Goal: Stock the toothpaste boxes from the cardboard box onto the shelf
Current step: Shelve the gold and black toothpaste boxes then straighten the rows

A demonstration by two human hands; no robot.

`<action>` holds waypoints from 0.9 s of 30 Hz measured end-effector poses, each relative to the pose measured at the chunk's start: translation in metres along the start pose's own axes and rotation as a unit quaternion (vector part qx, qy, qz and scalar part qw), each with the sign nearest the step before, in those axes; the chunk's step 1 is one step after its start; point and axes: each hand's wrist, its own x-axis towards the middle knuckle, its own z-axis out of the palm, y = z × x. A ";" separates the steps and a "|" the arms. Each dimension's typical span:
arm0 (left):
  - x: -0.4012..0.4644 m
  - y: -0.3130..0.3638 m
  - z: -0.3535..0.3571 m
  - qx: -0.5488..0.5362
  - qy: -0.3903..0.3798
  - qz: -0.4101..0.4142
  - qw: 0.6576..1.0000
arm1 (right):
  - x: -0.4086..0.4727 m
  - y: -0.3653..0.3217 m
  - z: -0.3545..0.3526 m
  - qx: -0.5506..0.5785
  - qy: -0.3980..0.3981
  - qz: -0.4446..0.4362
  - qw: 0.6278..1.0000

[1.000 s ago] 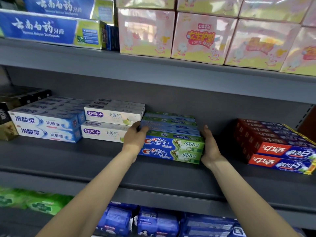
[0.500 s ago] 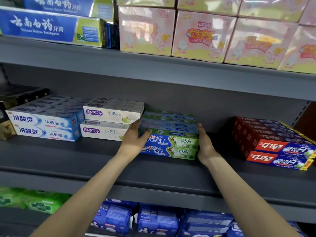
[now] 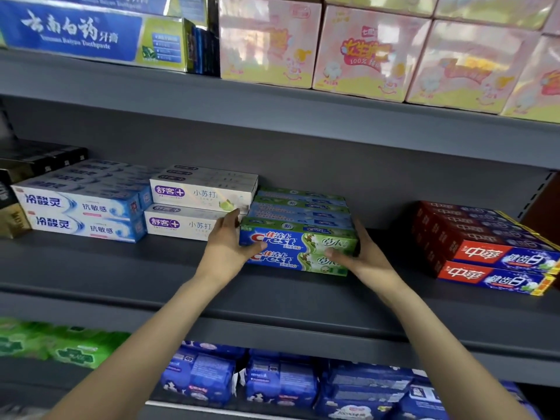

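Overhead, the grey shelf (image 3: 121,268) ran the full width of my view, with another tier above it and one below. Pink cartons (image 3: 369,53) and a long blue toothpaste box (image 3: 78,34) filled the upper tier; blue packets (image 3: 278,380) and green packs (image 3: 60,350) sat on the lower one. On the middle shelf, from my left, stood dark and gold boxes (image 3: 12,207), then a block of pale blue toothpaste boxes (image 3: 81,213), then white toothpaste boxes (image 3: 197,207) stacked two high. Well apart at my far right lay the red toothpaste boxes (image 3: 485,247), also two high.

Between those groups sat the Crest toothpaste boxes (image 3: 300,234), a blue-and-green stack two high and several rows deep, resting on the shelf just beside the white stack. My left hand (image 3: 227,250) was clasped round the stack's left end, fingers lying along the side and thumb across the front face over the brand name. My right hand (image 3: 363,256) took the right end the same way, thumb pressed on the front, fingers behind the corner. Both grips were closed on the stack, forearms reaching up from below. No cardboard box was in view.
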 end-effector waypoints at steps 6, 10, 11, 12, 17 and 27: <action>-0.006 -0.002 0.014 0.048 0.032 -0.015 0.998 | -0.001 -0.005 0.013 -0.050 0.061 0.021 0.997; -0.003 -0.001 0.017 0.046 0.021 -0.030 0.998 | -0.001 -0.005 0.013 -0.046 0.080 0.024 0.995; -0.002 -0.001 0.017 0.047 0.017 -0.032 0.998 | -0.001 -0.005 0.013 -0.048 0.076 0.026 0.996; -0.002 -0.003 0.015 0.046 0.015 -0.030 0.998 | -0.001 -0.005 0.013 -0.059 0.071 0.026 0.995; -0.002 -0.001 0.001 0.133 0.004 0.107 0.985 | -0.005 -0.007 0.010 -0.226 0.089 -0.050 0.969; 0.028 0.008 -0.002 0.304 -0.148 0.189 0.922 | 0.004 -0.033 0.007 -0.457 0.007 -0.072 0.886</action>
